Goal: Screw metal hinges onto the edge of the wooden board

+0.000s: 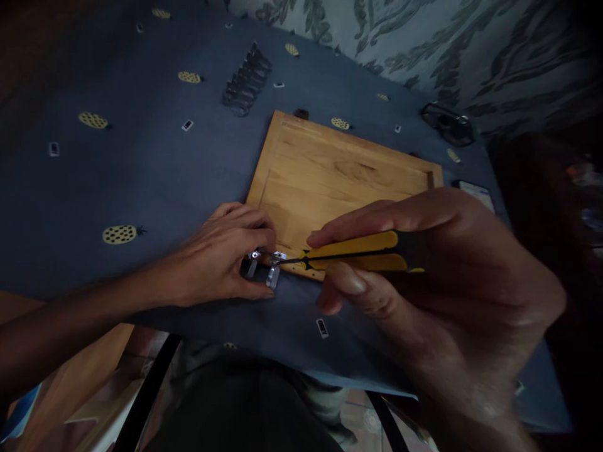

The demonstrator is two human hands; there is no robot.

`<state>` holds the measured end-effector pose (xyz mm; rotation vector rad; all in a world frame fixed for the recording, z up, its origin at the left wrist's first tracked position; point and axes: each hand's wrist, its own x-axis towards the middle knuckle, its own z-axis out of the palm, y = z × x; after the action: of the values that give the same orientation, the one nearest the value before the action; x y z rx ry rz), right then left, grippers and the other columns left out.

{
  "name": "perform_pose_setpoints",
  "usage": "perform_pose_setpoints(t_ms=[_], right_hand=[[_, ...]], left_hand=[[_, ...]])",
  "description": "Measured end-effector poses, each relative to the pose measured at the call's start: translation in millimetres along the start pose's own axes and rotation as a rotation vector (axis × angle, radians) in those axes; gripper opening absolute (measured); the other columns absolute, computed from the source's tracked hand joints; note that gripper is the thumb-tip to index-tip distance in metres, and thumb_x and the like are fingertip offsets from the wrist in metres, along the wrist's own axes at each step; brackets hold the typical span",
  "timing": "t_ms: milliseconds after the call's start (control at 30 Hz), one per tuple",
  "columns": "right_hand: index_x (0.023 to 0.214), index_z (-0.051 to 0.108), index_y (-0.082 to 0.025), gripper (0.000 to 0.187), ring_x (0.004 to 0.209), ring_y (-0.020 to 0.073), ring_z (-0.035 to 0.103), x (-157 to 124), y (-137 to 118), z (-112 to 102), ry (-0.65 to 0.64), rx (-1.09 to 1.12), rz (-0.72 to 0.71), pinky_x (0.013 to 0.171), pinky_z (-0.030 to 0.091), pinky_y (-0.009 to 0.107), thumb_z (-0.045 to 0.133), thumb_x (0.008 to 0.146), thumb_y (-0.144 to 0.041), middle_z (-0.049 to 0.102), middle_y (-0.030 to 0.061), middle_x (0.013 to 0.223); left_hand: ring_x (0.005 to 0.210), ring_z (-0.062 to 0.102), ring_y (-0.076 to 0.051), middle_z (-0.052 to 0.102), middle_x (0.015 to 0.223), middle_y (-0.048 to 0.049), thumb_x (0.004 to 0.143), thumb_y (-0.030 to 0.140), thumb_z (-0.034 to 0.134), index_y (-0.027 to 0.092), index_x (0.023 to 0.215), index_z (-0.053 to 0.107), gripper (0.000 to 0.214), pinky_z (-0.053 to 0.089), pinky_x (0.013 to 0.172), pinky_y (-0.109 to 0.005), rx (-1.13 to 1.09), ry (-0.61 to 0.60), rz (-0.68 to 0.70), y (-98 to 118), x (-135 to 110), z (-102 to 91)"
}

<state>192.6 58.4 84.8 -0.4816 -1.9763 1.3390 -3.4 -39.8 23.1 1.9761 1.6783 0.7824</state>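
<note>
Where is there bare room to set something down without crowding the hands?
Widest is the blue tablecloth left of the wooden board, between the left hand and the row of dark pieces. The board's middle, beyond both hands, is also bare. Crowded: the board's near edge, where left hand, metal brackets, yellow-handled tool and right hand bunch together.

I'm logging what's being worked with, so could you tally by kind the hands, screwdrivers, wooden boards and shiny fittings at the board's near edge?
Hands (left hand and right hand): 2
Yellow-and-black screwdriver: 1
Wooden board: 1
Shiny fittings: 2
Total: 6
</note>
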Motion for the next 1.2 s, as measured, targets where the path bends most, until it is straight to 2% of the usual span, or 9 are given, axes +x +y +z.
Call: perform_pose_setpoints(t_ms=[133, 267, 467, 600, 733, 833, 933, 1033, 1200], right_hand=[[0.131, 0.072, -0.049, 0.045, 0.103, 0.0218, 0.076, -1, -2, -7, -0.12, -0.057, 0.015, 0.057, 0.066, 0.028, 0.075, 0.097, -0.021, 0.074, -0.0047, 0.128], [0.13, 0.075, -0.045, 0.038, 0.073, 0.017, 0.073, -2, 1, -16, -0.152, -0.103, -0.05, 0.058, 0.064, 0.032, 0.074, 0.099, -0.024, 0.078, -0.0021, 0.115], [0.108, 0.078, -0.032, 0.018, 0.098, 0.022, 0.074, 6, 6, -15, -0.063, -0.195, -0.212, 0.071, 0.065, 0.033, 0.085, 0.091, -0.03, 0.077, -0.0034, 0.1], [0.103, 0.076, -0.032, 0.024, 0.074, 0.0165, 0.071, 10, 10, -10, -0.035, -0.064, -0.133, 0.05, 0.055, 0.028, 0.088, 0.086, -0.021, 0.075, -0.004, 0.094], [0.123, 0.076, -0.04, 0.032, 0.08, 0.0177, 0.074, 7, 8, -17, -0.114, -0.054, -0.028, 0.054, 0.06, 0.027, 0.08, 0.094, -0.027, 0.075, -0.0014, 0.112], [0.127, 0.076, -0.04, 0.033, 0.064, 0.0119, 0.069, 5, 5, -22, -0.154, -0.063, -0.02, 0.055, 0.06, 0.027, 0.072, 0.1, -0.021, 0.077, -0.0029, 0.112], [0.111, 0.081, -0.033, 0.022, 0.068, 0.0148, 0.069, 7, 4, -19, -0.062, -0.115, -0.129, 0.056, 0.057, 0.03, 0.081, 0.093, -0.02, 0.079, -0.0029, 0.098], [0.104, 0.08, -0.028, 0.027, 0.077, 0.0192, 0.071, 8, 7, -14, -0.031, -0.086, -0.235, 0.063, 0.06, 0.035, 0.088, 0.083, -0.013, 0.077, -0.0022, 0.087], [0.101, 0.078, -0.035, 0.016, 0.08, 0.022, 0.072, -3, 9, -14, 0.123, -0.118, -0.066, 0.074, 0.063, 0.042, 0.086, 0.088, -0.03, 0.077, -0.0031, 0.095]], left_hand=[[0.11, 0.065, -0.026, 0.07, 0.112, -0.0015, 0.082, 0.039, 0.087, 0.022, 0.096, 0.066, 0.03, 0.041, 0.101, -0.041, -0.003, 0.019, 0.003, 0, -1, 0.2], [0.109, 0.065, -0.025, 0.07, 0.11, -0.0015, 0.081, 0.04, 0.09, 0.021, 0.097, 0.069, 0.033, 0.041, 0.101, -0.04, -0.015, 0.006, -0.021, 1, -1, -1.3], [0.11, 0.064, -0.025, 0.07, 0.112, -0.0016, 0.083, 0.036, 0.087, 0.02, 0.099, 0.072, 0.027, 0.038, 0.103, -0.041, -0.048, -0.037, -0.048, 4, 2, -3.8], [0.114, 0.064, -0.026, 0.07, 0.115, -0.0019, 0.08, 0.033, 0.087, 0.02, 0.097, 0.071, 0.027, 0.038, 0.105, -0.041, -0.052, -0.063, -0.062, 4, 3, -3.9], [0.115, 0.064, -0.026, 0.07, 0.115, -0.002, 0.077, 0.032, 0.09, 0.02, 0.095, 0.068, 0.031, 0.037, 0.106, -0.043, -0.049, -0.045, -0.054, 3, 3, -2.7], [0.116, 0.064, -0.026, 0.07, 0.115, -0.0018, 0.078, 0.03, 0.088, 0.02, 0.093, 0.067, 0.027, 0.037, 0.108, -0.044, -0.054, -0.042, -0.05, 3, 3, -3.0], [0.118, 0.064, -0.027, 0.07, 0.119, -0.0032, 0.081, 0.031, 0.086, 0.02, 0.094, 0.067, 0.025, 0.037, 0.11, -0.045, -0.045, -0.051, -0.054, 3, 2, -4.1], [0.117, 0.064, -0.027, 0.07, 0.119, -0.0033, 0.08, 0.034, 0.087, 0.021, 0.094, 0.067, 0.028, 0.039, 0.108, -0.044, -0.032, -0.048, -0.042, 2, 2, -4.0], [0.116, 0.064, -0.028, 0.071, 0.118, -0.0035, 0.077, 0.036, 0.09, 0.021, 0.094, 0.067, 0.032, 0.039, 0.107, -0.044, -0.031, -0.042, -0.049, 0, 2, -2.4]])
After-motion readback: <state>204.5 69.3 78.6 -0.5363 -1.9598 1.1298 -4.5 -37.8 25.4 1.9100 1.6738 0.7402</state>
